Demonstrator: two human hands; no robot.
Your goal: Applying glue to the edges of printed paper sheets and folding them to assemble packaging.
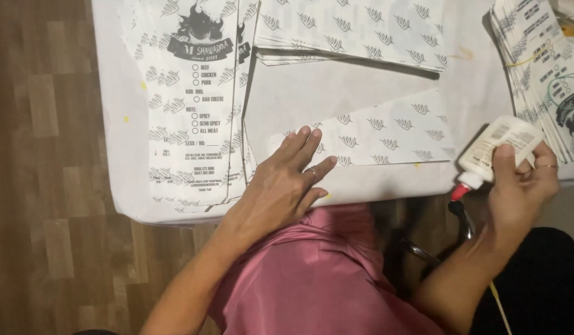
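Hands of a seated person are working at the near edge of a white paper-covered table (299,93), seen from above. The left hand (286,181) is lying flat and unclenched, fingers spread, pressing down on the near end of a folded printed paper sheet (386,133). A ring is showing on one finger of that hand. The sheet is white with a repeating grey leaf-like pattern, and it is lying slantwise across the middle of the table, running from the left hand up toward the right.

The right hand (519,186) is grasping a white glue bottle (494,147) with a red nozzle (459,191). The bottle is tilting with its nozzle pointing down and to the left, hanging just off the table's near edge, near the right end of the folded sheet but not touching it. A thin ring is showing on this hand too.

To the left of the flat hand, a stack of printed paper wrappers (191,105) is lying with a dark logo and rows of small check circles facing up. Along the far edge, more patterned sheets (352,28) are lying in a loose pile. At the far right, another stack of printed papers (538,68) is fanning out, just beyond the bottle.

The person is wearing a pink garment (312,273), filling the lower middle. Brown wood-look flooring (51,155) is showing at the left. Below the bottle, a dark metal part is showing, too dim to identify.
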